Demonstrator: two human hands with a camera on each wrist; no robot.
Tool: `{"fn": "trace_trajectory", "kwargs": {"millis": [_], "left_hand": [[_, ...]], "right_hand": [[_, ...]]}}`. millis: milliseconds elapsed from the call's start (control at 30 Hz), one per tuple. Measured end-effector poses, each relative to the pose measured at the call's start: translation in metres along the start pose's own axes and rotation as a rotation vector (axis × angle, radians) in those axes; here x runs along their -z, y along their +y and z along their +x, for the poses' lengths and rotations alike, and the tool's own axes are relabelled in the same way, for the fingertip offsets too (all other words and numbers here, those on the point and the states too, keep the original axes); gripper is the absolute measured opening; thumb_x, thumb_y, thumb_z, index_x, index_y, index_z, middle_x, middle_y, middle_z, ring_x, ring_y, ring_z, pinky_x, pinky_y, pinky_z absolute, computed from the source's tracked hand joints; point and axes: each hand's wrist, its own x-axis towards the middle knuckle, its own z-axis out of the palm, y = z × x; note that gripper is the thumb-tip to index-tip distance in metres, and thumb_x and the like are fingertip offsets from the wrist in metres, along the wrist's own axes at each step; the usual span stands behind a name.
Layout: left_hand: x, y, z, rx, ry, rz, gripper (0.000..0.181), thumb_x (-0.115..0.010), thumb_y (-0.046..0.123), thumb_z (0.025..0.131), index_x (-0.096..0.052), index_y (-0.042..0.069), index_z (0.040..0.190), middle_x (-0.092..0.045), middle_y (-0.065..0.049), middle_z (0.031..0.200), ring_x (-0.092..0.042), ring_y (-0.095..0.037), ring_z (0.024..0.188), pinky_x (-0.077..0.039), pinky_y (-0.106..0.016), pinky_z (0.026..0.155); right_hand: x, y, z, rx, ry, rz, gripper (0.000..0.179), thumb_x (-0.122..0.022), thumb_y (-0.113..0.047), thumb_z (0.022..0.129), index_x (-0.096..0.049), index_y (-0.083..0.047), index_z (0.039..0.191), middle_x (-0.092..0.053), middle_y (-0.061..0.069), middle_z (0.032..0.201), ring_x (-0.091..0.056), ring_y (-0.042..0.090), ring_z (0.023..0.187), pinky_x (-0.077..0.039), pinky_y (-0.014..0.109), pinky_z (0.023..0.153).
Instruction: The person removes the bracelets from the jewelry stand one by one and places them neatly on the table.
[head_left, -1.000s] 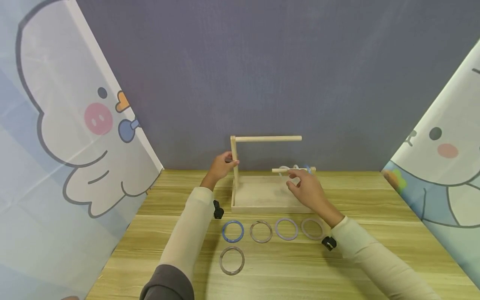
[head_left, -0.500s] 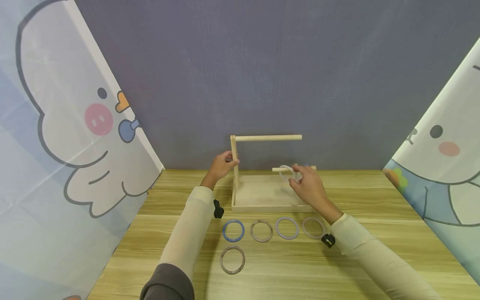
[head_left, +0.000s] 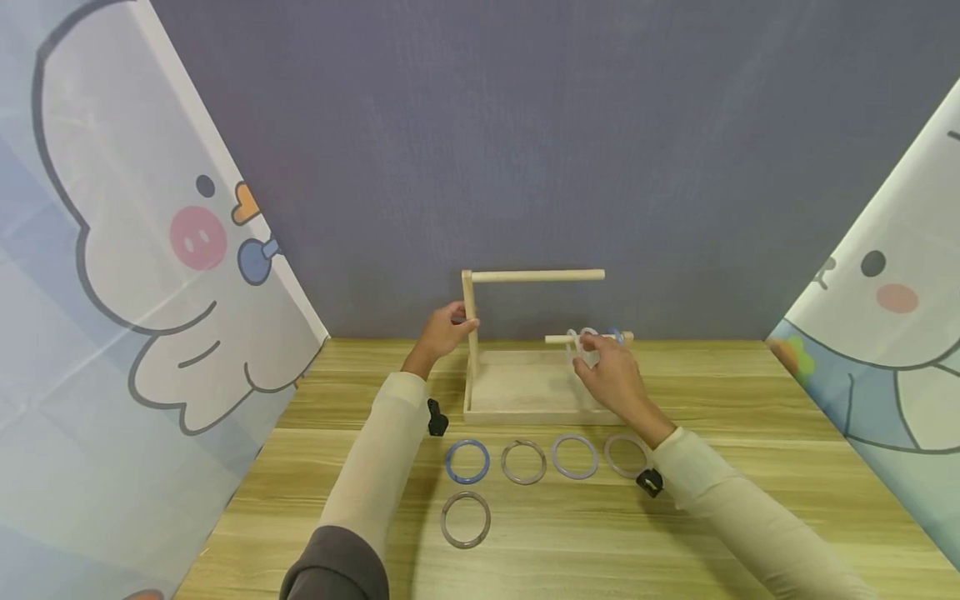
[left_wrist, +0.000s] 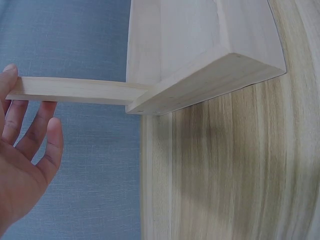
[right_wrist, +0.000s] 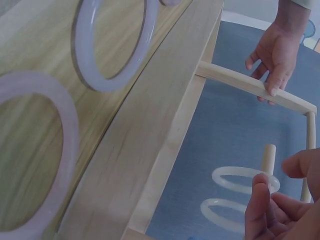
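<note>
My left hand [head_left: 441, 332] grips the upright post [head_left: 471, 325] of a wooden rack with thumb and fingers. My right hand [head_left: 615, 379] is at the short lower rod [head_left: 557, 340], its thumb and index finger spread apart. In the right wrist view, one fingertip overlaps the edge of a white bangle [right_wrist: 232, 170] that hangs on this rod; whether it presses on it is hard to tell. Another white bangle [right_wrist: 220, 221] hangs farther along, partly behind the fingers. A blue bangle [head_left: 617, 335] is near the rod's right end.
The rack's long upper rod [head_left: 538, 276] juts rightward above its shallow tray [head_left: 540, 418]. In front on the table lie a blue bangle [head_left: 447, 461], a lilac one [head_left: 574, 477], a pinkish one [head_left: 609, 462] and brownish ones, including the nearest bangle [head_left: 442, 521].
The nearest white bangle on the lower rod has turned and shifted slightly right along it. My right hand reached in and drew back a little; the left hand stays on the post.
</note>
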Motion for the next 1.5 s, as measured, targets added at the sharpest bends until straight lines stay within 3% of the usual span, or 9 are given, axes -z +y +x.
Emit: {"fn": "trace_trajectory", "kwargs": {"millis": [133,300,400,567,733,833,1067,1267,1500], "left_hand": [[0.000,0.001,-0.001,-0.004,-0.002,-0.010,0.042,-0.063,0.034,0.102,-0.059,0.012,0.138,-0.061,-0.015,0.140,-0.059,-0.035,0.128,-0.052,-0.053,0.103],[0.000,0.001,-0.001,-0.005,-0.001,-0.016,0.039,-0.063,0.030,0.103,-0.059,0.011,0.137,-0.060,-0.016,0.140,-0.059,-0.036,0.128,-0.052,-0.054,0.102],[0.001,0.001,0.000,-0.004,0.001,-0.010,0.038,-0.063,0.030,0.103,-0.059,0.012,0.136,-0.060,-0.016,0.140,-0.059,-0.036,0.128,-0.052,-0.054,0.102],[0.001,0.001,0.000,0.002,0.000,-0.011,0.039,-0.063,0.031,0.103,-0.059,0.012,0.137,-0.060,-0.016,0.140,-0.059,-0.036,0.128,-0.052,-0.055,0.102],[0.000,0.000,0.000,0.000,0.003,-0.009,0.039,-0.063,0.032,0.102,-0.060,0.013,0.136,-0.062,-0.014,0.139,-0.060,-0.035,0.128,-0.053,-0.053,0.102],[-0.001,-0.001,0.000,-0.003,0.007,-0.011,0.038,-0.063,0.031,0.102,-0.060,0.013,0.136,-0.063,-0.013,0.138,-0.060,-0.035,0.128,-0.053,-0.053,0.102],[0.000,0.000,0.000,0.004,0.009,-0.024,0.040,-0.063,0.031,0.103,-0.059,0.012,0.137,-0.063,-0.013,0.137,-0.059,-0.035,0.129,-0.052,-0.053,0.103],[-0.001,-0.001,0.000,0.004,0.013,-0.027,0.040,-0.063,0.029,0.102,-0.059,0.012,0.138,-0.062,-0.014,0.139,-0.059,-0.036,0.129,-0.053,-0.053,0.102],[-0.001,-0.002,-0.001,-0.008,0.020,-0.012,0.040,-0.064,0.030,0.102,-0.059,0.013,0.138,-0.062,-0.014,0.138,-0.060,-0.035,0.128,-0.053,-0.052,0.101]], "right_hand": [[-0.003,-0.002,-0.002,-0.038,-0.020,0.014,0.037,-0.070,-0.015,0.091,-0.067,0.003,0.122,-0.075,0.021,0.111,-0.073,0.037,0.086,-0.056,0.051,0.075],[-0.008,-0.003,-0.003,-0.085,-0.066,0.054,0.039,-0.069,-0.019,0.092,-0.065,0.002,0.125,-0.076,0.020,0.111,-0.050,0.015,0.047,-0.044,0.032,0.052],[-0.010,-0.003,-0.001,-0.117,-0.087,0.103,0.036,-0.069,-0.020,0.094,-0.066,0.001,0.124,-0.076,0.019,0.109,-0.057,0.010,0.053,-0.043,0.025,0.054],[-0.012,-0.003,0.002,-0.231,-0.146,0.262,0.034,-0.064,-0.022,0.098,-0.065,0.000,0.125,-0.073,0.021,0.116,-0.075,0.027,0.075,-0.053,0.025,0.053],[-0.013,-0.002,0.003,-0.312,-0.147,0.336,0.031,-0.060,-0.022,0.101,-0.065,-0.001,0.123,-0.072,0.022,0.116,-0.075,0.030,0.075,-0.053,0.025,0.047],[-0.013,-0.002,0.003,-0.318,-0.131,0.340,0.028,-0.060,-0.021,0.101,-0.067,-0.002,0.120,-0.073,0.021,0.110,-0.073,0.024,0.069,-0.052,0.024,0.047],[-0.017,-0.002,0.001,-0.313,-0.128,0.370,0.030,-0.063,-0.025,0.100,-0.068,-0.003,0.121,-0.074,0.020,0.110,-0.074,0.034,0.073,-0.053,0.026,0.047],[-0.021,-0.004,0.002,-0.333,-0.120,0.372,0.028,-0.065,-0.024,0.099,-0.069,-0.004,0.118,-0.075,0.019,0.110,-0.069,0.013,0.064,-0.053,0.026,0.047],[-0.025,-0.002,0.003,-0.337,-0.122,0.371,0.029,-0.065,-0.030,0.099,-0.072,-0.006,0.113,-0.073,0.019,0.115,-0.067,0.010,0.065,-0.053,0.025,0.048]]}}
